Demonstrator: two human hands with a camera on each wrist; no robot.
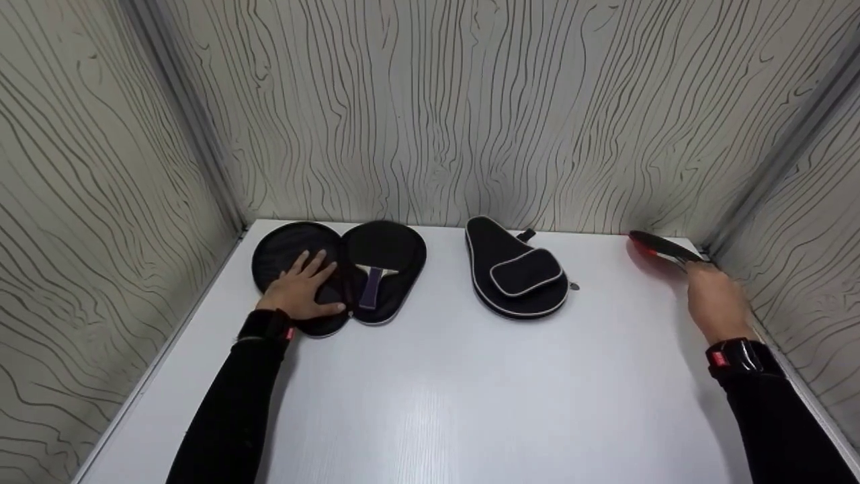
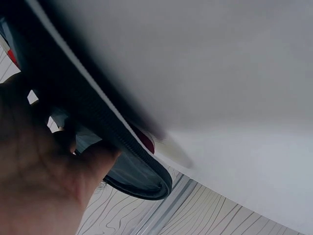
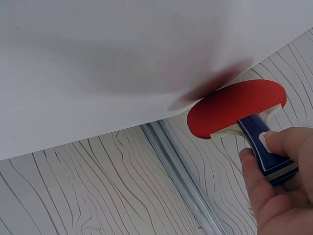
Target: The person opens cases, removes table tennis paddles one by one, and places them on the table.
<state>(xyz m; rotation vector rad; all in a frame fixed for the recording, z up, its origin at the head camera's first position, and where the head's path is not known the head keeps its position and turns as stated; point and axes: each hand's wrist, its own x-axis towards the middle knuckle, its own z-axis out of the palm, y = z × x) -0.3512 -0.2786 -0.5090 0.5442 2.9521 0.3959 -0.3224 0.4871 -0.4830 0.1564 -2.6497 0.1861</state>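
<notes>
My left hand (image 1: 299, 294) rests with spread fingers on the left half of an unzipped black paddle case (image 1: 274, 247) lying opened out at the left. In its right half lies a table tennis paddle (image 1: 381, 247), black face up, its blue handle toward me. The left wrist view shows my thumb against the case's zippered edge (image 2: 110, 110). At the far right, my right hand (image 1: 719, 302) grips a second paddle by its handle. That paddle's red face (image 3: 234, 107) and blue handle show in the right wrist view, with the thumb lying along the handle.
A closed black paddle case (image 1: 487, 265) with light piping and a small pocket (image 1: 526, 272) lies right of centre on the white table (image 1: 430, 403). Wood-patterned panels (image 1: 430, 114) enclose the table behind and at both sides.
</notes>
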